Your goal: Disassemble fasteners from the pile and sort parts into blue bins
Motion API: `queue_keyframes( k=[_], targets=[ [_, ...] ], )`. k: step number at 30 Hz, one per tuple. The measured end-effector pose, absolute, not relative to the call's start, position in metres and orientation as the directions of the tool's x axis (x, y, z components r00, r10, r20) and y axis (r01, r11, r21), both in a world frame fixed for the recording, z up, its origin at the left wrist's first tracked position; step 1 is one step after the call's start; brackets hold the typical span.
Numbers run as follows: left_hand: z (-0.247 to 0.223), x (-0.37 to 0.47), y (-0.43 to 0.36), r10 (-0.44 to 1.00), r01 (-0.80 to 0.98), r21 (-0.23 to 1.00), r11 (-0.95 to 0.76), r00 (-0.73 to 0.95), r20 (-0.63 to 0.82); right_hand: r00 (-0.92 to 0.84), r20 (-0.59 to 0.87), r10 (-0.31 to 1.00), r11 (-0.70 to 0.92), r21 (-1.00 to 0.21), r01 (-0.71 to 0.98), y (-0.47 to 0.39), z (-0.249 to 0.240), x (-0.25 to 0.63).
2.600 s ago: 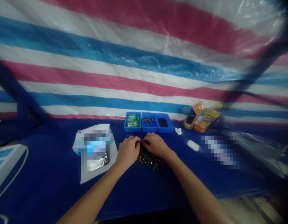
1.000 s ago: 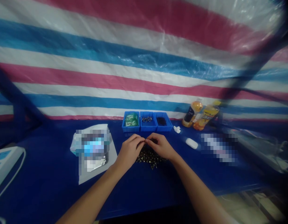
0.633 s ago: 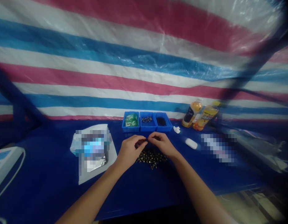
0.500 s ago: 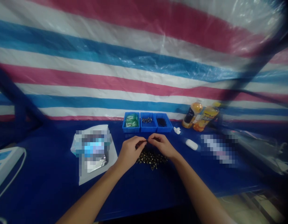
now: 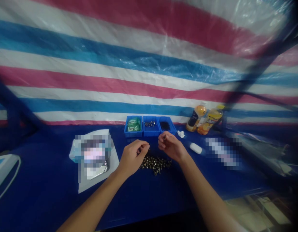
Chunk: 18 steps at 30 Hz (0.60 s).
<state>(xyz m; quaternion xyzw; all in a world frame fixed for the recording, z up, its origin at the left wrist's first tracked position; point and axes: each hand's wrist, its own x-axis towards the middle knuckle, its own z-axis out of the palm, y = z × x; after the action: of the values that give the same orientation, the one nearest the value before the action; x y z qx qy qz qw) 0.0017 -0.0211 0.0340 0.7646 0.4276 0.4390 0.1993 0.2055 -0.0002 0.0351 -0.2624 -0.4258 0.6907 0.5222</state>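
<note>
Striped plastic sheeting (image 5: pixel 129 75) backs a blue table (image 5: pixel 139 199). Clock positions are taken from the heap of small brass-toned metal pieces (image 5: pixel 155 163), mid-table. Left hand (image 5: pixel 133 156), at 10 o'clock, is just beside the heap, thumb and fingertips drawn together. Right hand (image 5: pixel 171 145), between 1 and 2 o'clock, has its fingers curled. Hands are apart from each other; whether either grips a piece cannot be determined. Adjoining blue bins: green packets (image 5: pixel 133 125) at 11 o'clock, silvery parts (image 5: pixel 150 123) at 12, dark contents (image 5: pixel 165 126) just past 12. White oblong case (image 5: pixel 195 148): 2 o'clock.
</note>
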Motion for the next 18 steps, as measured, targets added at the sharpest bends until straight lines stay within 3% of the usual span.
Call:
queue_keyframes(
  k=[3, 5, 8, 11, 14, 18],
  targets=[
    [0.034, 0.002, -0.021, 0.831, 0.476, 0.684, -0.552, 0.254, 0.495, -0.260, -0.091, 0.961, -0.141, -0.974, -0.179, 0.009, 0.026, 0.211],
    [0.034, 0.002, -0.021, 0.831, 0.477, 0.684, -0.552, 0.247, 0.498, -0.133, -0.138, 0.981, -0.148, -0.987, -0.068, 0.015, 0.021, 0.214],
    [0.034, 0.001, -0.020, 0.829, 0.484, 0.677, -0.554, 0.247, 0.502, 0.050, -0.127, 0.991, -0.120, -0.984, -0.135, 0.019, 0.018, 0.219],
    [0.033, 0.000, -0.020, 0.827, 0.492, 0.669, -0.557, 0.255, 0.501, 0.100, -0.128, 0.987, -0.111, -0.980, -0.165, 0.022, 0.017, 0.222],
    [0.033, 0.000, -0.020, 0.825, 0.508, 0.656, -0.558, 0.256, 0.504, 0.128, -0.072, 0.989, -0.065, -0.996, -0.057, 0.025, 0.012, 0.226],
    [0.030, -0.001, -0.016, 0.844, 0.580, 0.632, -0.514, 0.210, 0.494, 0.157, 0.179, 0.971, 0.112, -0.925, 0.363, 0.027, 0.003, 0.229]
  ],
)
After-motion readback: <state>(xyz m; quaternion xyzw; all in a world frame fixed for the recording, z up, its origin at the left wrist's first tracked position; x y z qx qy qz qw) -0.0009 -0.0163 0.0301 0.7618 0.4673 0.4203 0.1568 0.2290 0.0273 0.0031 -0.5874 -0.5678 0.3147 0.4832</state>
